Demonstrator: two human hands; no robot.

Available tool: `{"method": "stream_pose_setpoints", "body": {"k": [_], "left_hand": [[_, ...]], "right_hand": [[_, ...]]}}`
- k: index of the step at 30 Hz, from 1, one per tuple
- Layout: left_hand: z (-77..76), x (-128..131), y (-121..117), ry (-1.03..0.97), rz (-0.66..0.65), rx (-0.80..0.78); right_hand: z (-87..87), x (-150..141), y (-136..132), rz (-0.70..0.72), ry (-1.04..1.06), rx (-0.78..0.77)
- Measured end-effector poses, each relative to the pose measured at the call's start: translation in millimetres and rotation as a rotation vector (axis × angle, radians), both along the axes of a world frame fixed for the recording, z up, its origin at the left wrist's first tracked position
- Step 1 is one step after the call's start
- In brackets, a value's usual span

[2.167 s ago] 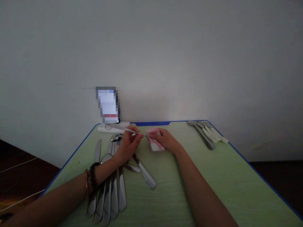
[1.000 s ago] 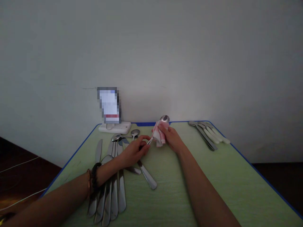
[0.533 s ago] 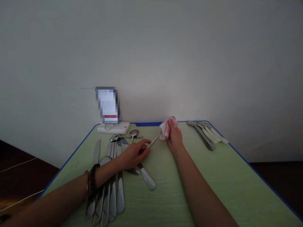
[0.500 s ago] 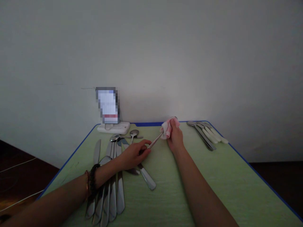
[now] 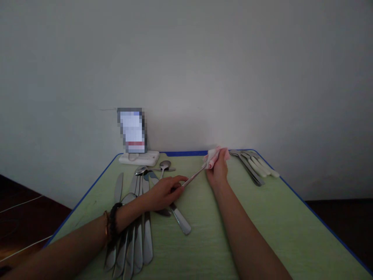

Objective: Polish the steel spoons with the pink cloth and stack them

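My left hand is closed on the handle end of a metal spoon, held at a slant above the table's middle. Bunched in my right hand is a pink and white cloth, wrapped around the spoon's far end, so its bowl is hidden. Under and beside my left forearm lie several metal knives, forks and spoons, their handles toward me. A small spoon lies just beyond my left hand, and a loose metal handle shows to its right.
On the right of the green table lie metal spoons and white-handled cutlery. A blurred phone stands on a white base at the back left, against the wall.
The cloth and my right hand have moved right, away from my left hand. The spoon's bowl, bare above the cloth a second ago, is now covered, and more of its handle shows.
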State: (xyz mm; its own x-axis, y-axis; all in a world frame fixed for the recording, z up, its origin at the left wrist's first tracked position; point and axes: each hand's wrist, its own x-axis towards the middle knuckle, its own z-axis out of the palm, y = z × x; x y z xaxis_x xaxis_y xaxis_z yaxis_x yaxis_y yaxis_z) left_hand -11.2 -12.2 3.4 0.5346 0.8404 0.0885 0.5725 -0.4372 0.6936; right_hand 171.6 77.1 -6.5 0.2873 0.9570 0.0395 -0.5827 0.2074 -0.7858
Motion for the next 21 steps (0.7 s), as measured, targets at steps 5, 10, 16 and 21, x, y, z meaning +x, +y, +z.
{"method": "stream_pose_setpoints", "body": {"k": [5, 10, 16, 21], "left_hand": [[-4.1, -3, 2, -0.034, -0.067, -0.017], [-4.0, -2, 3, -0.041, -0.055, 0.002], [-0.2, 1, 1, -0.024, -0.013, -0.055], [-2.0, -1, 1, -0.045, -0.009, -0.054]], "right_hand": [[0.6, 0, -3, 0.146, 0.000, -0.076], [3.4, 0, -6, 0.283, -0.031, -0.119], [2.4, -3, -11, 0.452, -0.190, -0.116], [1.5, -4, -8, 0.283, -0.081, -0.101]]}}
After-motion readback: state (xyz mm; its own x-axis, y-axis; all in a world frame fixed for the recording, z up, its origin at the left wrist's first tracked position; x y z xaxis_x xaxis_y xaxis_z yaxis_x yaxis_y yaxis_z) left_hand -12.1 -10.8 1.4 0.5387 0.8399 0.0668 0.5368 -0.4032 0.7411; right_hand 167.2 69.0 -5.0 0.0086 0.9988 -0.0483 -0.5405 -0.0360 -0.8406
